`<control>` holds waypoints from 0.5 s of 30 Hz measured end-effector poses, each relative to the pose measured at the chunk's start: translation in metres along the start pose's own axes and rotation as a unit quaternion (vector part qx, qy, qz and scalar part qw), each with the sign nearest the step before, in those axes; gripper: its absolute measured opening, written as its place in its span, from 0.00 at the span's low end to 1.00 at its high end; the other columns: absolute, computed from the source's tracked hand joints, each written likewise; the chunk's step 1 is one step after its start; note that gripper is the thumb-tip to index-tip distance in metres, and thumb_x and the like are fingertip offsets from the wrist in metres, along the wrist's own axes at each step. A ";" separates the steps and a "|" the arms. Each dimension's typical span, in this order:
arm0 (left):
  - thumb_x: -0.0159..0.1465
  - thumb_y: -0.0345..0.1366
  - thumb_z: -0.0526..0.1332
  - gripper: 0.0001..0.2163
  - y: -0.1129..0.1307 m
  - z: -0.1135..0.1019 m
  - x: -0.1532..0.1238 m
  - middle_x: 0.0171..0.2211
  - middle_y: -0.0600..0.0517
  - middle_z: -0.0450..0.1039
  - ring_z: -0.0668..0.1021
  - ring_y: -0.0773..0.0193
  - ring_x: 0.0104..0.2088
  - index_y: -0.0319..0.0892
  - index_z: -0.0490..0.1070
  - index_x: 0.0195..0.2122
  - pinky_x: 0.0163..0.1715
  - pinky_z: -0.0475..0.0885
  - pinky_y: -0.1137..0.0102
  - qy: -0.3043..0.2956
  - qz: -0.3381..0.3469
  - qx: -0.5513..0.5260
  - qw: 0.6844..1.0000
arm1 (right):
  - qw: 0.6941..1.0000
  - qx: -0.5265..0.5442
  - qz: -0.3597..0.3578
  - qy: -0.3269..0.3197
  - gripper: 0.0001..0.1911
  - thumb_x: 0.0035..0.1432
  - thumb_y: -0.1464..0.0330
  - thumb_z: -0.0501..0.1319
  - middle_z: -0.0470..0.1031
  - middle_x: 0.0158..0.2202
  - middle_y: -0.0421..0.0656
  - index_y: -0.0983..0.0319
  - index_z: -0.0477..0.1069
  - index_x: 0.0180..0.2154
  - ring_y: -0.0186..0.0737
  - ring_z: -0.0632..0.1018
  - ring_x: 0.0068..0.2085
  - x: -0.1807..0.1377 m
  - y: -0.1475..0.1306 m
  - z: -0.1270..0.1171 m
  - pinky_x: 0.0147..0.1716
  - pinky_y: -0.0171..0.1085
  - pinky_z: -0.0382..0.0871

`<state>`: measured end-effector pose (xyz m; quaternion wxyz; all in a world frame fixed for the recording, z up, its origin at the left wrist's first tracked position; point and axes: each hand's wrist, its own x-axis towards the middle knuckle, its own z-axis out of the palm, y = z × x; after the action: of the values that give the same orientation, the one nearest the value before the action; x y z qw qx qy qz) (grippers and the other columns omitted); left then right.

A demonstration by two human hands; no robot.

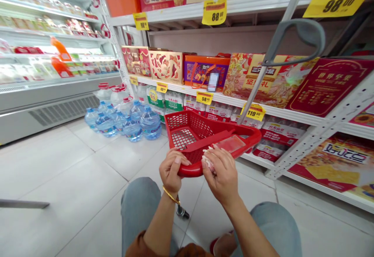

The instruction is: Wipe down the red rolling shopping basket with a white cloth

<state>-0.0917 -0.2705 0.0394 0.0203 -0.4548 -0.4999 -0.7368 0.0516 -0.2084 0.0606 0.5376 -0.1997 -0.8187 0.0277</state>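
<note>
A red plastic shopping basket [189, 169] with a perforated wall and floor is tilted in front of my knees. Its long metal pole ends in a grey loop handle [295, 42] at the upper right. My left hand [172, 169], with a gold bracelet at the wrist, is closed around the near left part of the basket's rim. In the curled fingers of my right hand [222, 173] is a crumpled white wipe or tissue [209, 161], pressed against the near rim. Part of the wipe is hidden under the fingers. Nothing shows inside the visible part of the basket.
Shelves of boxed gifts [206, 71] and packs of bottled water [219, 110] stand right behind the basket. Large blue water bottles [133, 128] are grouped on the tiled floor to the left. Beyond them runs a refrigerated display case [52, 97]. A small caster wheel [182, 212] shows below my hands.
</note>
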 end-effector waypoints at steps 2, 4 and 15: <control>0.65 0.40 0.51 0.19 -0.004 -0.003 0.005 0.19 0.52 0.74 0.77 0.60 0.29 0.44 0.70 0.19 0.47 0.70 0.55 -0.010 -0.001 0.015 1.000 | 1.000 -0.006 0.000 -0.012 0.14 0.57 0.69 0.61 0.76 0.44 0.47 0.58 0.69 0.46 0.48 0.74 0.52 0.000 -0.003 0.002 0.52 0.50 0.66; 0.66 0.41 0.50 0.20 -0.009 -0.006 0.010 0.20 0.52 0.74 0.77 0.59 0.33 0.44 0.70 0.19 0.48 0.70 0.56 -0.021 0.004 0.046 0.999 | 1.000 -0.012 -0.002 -0.022 0.15 0.56 0.68 0.61 0.75 0.45 0.47 0.58 0.69 0.48 0.49 0.73 0.53 0.001 -0.005 0.005 0.53 0.51 0.65; 0.65 0.29 0.53 0.10 0.032 0.004 0.013 0.37 0.49 0.78 0.77 0.61 0.43 0.41 0.73 0.39 0.54 0.65 0.56 -0.033 0.165 0.272 0.947 | 0.998 -0.032 -0.027 -0.037 0.16 0.60 0.70 0.57 0.75 0.48 0.49 0.60 0.67 0.51 0.49 0.72 0.54 0.008 -0.013 0.017 0.53 0.51 0.67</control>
<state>-0.0805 -0.2780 0.0717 0.2483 -0.5321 -0.5999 -0.5434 0.0303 -0.2146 0.0637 0.5008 -0.1936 -0.8436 -0.0056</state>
